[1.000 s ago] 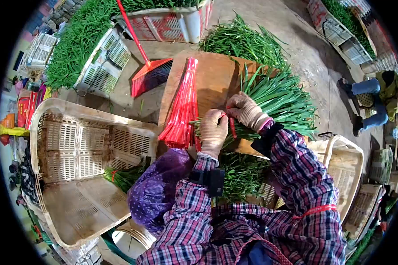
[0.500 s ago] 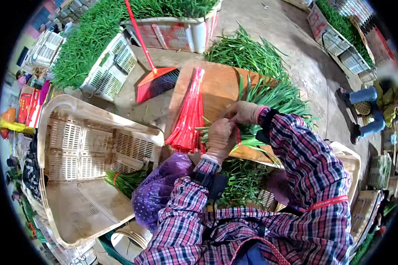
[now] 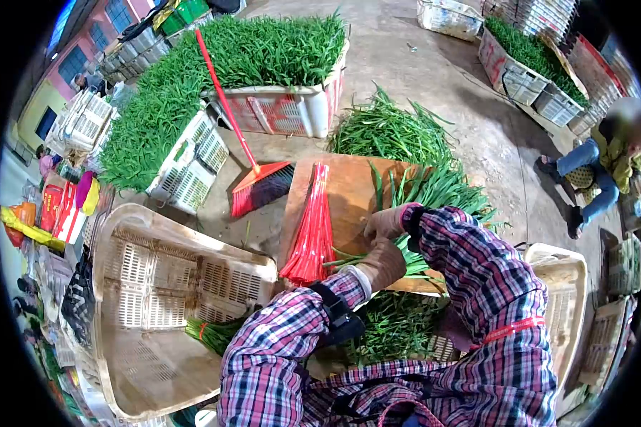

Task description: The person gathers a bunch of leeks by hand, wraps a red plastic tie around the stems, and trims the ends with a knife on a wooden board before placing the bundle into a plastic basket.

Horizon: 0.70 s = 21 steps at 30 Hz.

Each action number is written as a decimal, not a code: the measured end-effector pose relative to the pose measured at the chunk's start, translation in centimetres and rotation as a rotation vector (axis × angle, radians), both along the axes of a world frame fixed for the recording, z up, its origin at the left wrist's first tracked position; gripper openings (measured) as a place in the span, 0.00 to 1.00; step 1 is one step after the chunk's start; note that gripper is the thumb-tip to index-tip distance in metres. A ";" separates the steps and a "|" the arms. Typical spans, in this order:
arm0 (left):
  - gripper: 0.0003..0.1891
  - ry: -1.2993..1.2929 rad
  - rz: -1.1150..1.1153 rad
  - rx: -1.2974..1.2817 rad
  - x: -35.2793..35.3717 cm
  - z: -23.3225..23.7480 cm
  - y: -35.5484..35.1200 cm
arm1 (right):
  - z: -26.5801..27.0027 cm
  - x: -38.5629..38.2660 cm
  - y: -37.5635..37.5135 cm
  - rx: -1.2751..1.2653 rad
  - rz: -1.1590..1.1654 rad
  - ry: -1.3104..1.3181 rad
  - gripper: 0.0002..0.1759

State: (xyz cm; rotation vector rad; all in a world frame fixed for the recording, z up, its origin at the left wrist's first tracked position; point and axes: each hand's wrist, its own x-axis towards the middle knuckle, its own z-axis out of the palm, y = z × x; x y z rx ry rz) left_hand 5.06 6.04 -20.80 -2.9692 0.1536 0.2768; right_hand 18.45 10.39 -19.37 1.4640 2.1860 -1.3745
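Over the near part of a wooden board, my two gloved hands are close together. My left hand is closed around a bunch of green stalks, whose stem ends stick out on its left side. Just above it, my right hand is closed with its fingers against the left hand; what it pinches is hidden. A fan of red plastic strips lies on the board left of my hands. More long green leaves lie on the board's right side.
A large beige crate on the left holds a tied green bunch. A red broom stands behind it, near crates full of greens. Loose greens are heaped beyond the board. A person sits at right.
The view has tilted up, so the scene sits lower. My left hand has turned, its back now covering more of the bunch. The red strip seen between my hands earlier is now hidden.
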 end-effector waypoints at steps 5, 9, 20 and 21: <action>0.07 0.082 -0.128 0.082 1.1 -0.3 -1.8 | -0.3 -1.0 -0.1 -0.040 0.062 -0.094 0.16; 0.15 0.006 -0.124 0.076 1.7 -2.9 -2.3 | 2.1 -2.9 -0.4 -0.061 0.104 -0.290 0.15; 0.20 0.007 0.096 -0.278 0.4 1.6 -2.6 | 5.8 -6.7 -2.7 0.273 0.342 -0.550 0.12; 0.20 0.006 0.143 -0.353 0.2 1.6 -2.5 | 5.3 -6.6 -2.6 0.217 0.278 -0.552 0.12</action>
